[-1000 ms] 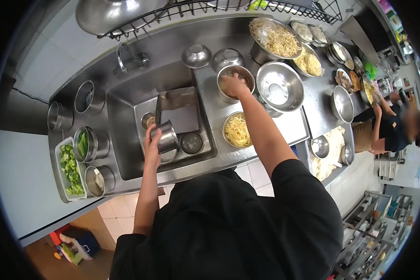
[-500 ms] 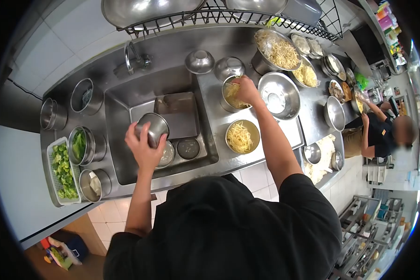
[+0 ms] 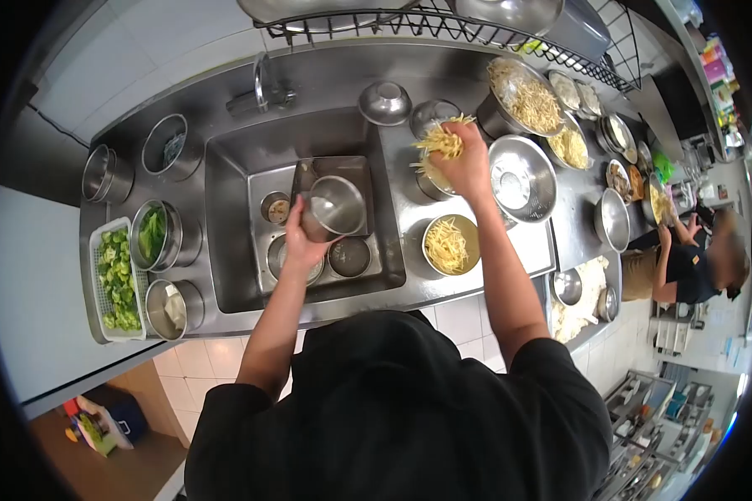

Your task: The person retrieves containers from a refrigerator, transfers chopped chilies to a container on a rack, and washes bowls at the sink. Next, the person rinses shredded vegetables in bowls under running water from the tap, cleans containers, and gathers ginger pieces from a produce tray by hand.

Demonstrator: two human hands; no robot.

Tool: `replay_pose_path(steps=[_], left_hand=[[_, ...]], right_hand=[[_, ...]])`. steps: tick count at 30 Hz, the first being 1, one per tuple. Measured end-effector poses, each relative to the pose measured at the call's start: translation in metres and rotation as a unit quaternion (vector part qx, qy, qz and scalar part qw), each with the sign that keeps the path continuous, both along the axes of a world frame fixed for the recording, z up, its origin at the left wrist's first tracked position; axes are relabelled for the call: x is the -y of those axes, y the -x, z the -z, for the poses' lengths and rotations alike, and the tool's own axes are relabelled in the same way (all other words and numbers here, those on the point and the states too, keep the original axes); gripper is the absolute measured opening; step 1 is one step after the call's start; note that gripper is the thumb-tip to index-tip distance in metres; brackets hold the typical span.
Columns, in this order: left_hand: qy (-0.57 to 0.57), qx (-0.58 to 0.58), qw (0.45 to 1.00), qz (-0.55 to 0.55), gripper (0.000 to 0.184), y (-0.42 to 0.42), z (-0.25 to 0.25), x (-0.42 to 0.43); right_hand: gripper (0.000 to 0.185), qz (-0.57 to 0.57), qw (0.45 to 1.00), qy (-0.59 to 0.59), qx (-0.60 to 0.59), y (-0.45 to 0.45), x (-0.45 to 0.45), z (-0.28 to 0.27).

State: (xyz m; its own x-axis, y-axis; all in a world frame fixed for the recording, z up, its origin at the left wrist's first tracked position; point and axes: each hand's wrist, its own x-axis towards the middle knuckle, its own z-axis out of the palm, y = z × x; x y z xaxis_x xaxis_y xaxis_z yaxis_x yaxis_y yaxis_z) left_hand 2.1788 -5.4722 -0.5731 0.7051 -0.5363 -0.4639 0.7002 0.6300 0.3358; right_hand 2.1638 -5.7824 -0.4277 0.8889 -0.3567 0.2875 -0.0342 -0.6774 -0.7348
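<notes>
My left hand [image 3: 304, 237] grips a small metal pot [image 3: 340, 204] over the sink, its mouth tilted up and toward the right. Pale yellow strips [image 3: 443, 142] are bunched in my right hand [image 3: 468, 163], which is raised just above a metal pot [image 3: 433, 185] on the counter. That pot is partly hidden by the hand and strips. Nearer to me stands another metal container [image 3: 470, 252] with more yellow strips [image 3: 447, 245]. A perforated metal bowl [image 3: 522, 179] is right of my right hand.
The sink [image 3: 226, 250] holds a rectangular metal bin and round containers. Pots and a white basket [image 3: 125, 332] of cut green vegetables line the left side. A wire rack [image 3: 443, 23] hangs above. Farther right are bowls of food and a person [image 3: 685, 259].
My right hand has lifted out of the pot with a bunch of yellow strips. The small pot in my left hand has moved right, its mouth now turned upward and rightward.
</notes>
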Motion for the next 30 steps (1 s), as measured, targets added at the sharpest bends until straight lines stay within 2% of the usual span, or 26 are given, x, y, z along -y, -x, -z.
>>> replay_pose_path(steps=[2, 4, 6, 7, 9, 10, 12, 13, 14, 16, 17, 18, 19, 20, 22, 24, 26, 27, 28, 30], left_hand=[[-0.004, -0.015, 1.0, -0.016, 0.066, 0.003, -0.015, 0.026], [0.086, 0.027, 0.996, 0.028, 0.062, 0.001, -0.012, 0.045], [0.08, 0.027, 0.996, 0.017, 0.063, 0.0, -0.011, 0.057], [0.089, 0.043, 0.995, 0.018, 0.062, -0.004, 0.008, 0.06], [0.095, 0.061, 0.993, 0.014, 0.061, -0.012, 0.026, 0.056], [0.096, 0.053, 0.994, 0.013, 0.061, -0.013, 0.03, 0.053], [0.099, 0.034, 0.994, 0.017, 0.06, -0.012, 0.039, 0.049], [0.1, 0.032, 0.994, 0.02, 0.06, -0.012, 0.045, 0.05], [0.098, 0.032, 0.994, 0.038, 0.06, -0.013, 0.05, 0.053], [0.102, 0.031, 0.992, 0.067, 0.061, -0.007, 0.046, 0.062], [0.061, -0.007, 0.996, 0.067, 0.061, 0.001, 0.025, 0.06], [0.017, -0.046, 0.997, 0.067, 0.062, 0.007, 0.015, 0.057], [0.059, -0.043, 0.996, 0.06, 0.066, 0.005, 0.049, 0.054], [0.058, -0.044, 0.995, 0.065, 0.066, 0.008, 0.049, 0.052], [0.087, -0.045, 0.991, 0.091, 0.067, 0.013, 0.044, 0.048], [0.124, -0.037, 0.987, 0.091, 0.068, 0.018, 0.046, 0.044], [0.183, -0.041, 0.975, 0.119, 0.069, 0.021, 0.041, 0.04], [0.105, -0.031, 0.988, 0.11, 0.069, 0.021, 0.047, 0.04], [0.104, -0.029, 0.988, 0.112, 0.069, 0.021, 0.053, 0.044], [0.051, -0.014, 0.994, 0.097, 0.067, 0.023, 0.061, 0.052]], right_hand=[[0.051, -0.005, 0.995, 0.024, 0.093, 0.008, -0.043, 0.0], [0.049, -0.008, 0.991, 0.058, 0.122, 0.012, -0.088, 0.019], [0.049, -0.136, 0.988, 0.054, 0.042, 0.015, -0.11, 0.062], [0.049, -0.138, 0.988, 0.055, 0.045, 0.017, -0.11, 0.067], [0.042, -0.216, 0.974, -0.005, -0.068, 0.017, -0.111, 0.071], [0.042, -0.22, 0.973, -0.007, -0.069, 0.015, -0.11, 0.067], [0.033, -0.221, 0.956, -0.006, -0.195, 0.008, -0.106, 0.055], [0.026, -0.242, 0.961, 0.033, -0.132, 0.004, -0.109, 0.065], [0.026, -0.236, 0.962, 0.034, -0.133, -0.001, -0.114, 0.072], [0.027, -0.314, 0.897, 0.175, -0.256, -0.01, -0.114, 0.085], [0.025, -0.314, 0.907, 0.197, -0.2, -0.012, -0.105, 0.091], [0.025, -0.306, 0.909, 0.198, -0.201, -0.014, -0.095, 0.078], [0.02, -0.294, 0.927, 0.144, -0.183, -0.013, -0.083, 0.053], [0.017, -0.283, 0.94, 0.089, -0.165, -0.013, -0.067, 0.038], [0.021, -0.191, 0.963, 0.051, -0.182, -0.016, -0.02, 0.03], [0.02, -0.128, 0.927, 0.197, -0.291, -0.036, 0.041, 0.057], [0.025, -0.132, 0.914, 0.189, -0.335, -0.048, 0.079, 0.076], [0.031, -0.136, 0.899, 0.181, -0.376, -0.05, 0.09, 0.088], [0.031, -0.134, 0.9, 0.18, -0.375, -0.052, 0.095, 0.107], [0.046, -0.1, 0.909, 0.122, -0.387, -0.056, 0.097, 0.141]])
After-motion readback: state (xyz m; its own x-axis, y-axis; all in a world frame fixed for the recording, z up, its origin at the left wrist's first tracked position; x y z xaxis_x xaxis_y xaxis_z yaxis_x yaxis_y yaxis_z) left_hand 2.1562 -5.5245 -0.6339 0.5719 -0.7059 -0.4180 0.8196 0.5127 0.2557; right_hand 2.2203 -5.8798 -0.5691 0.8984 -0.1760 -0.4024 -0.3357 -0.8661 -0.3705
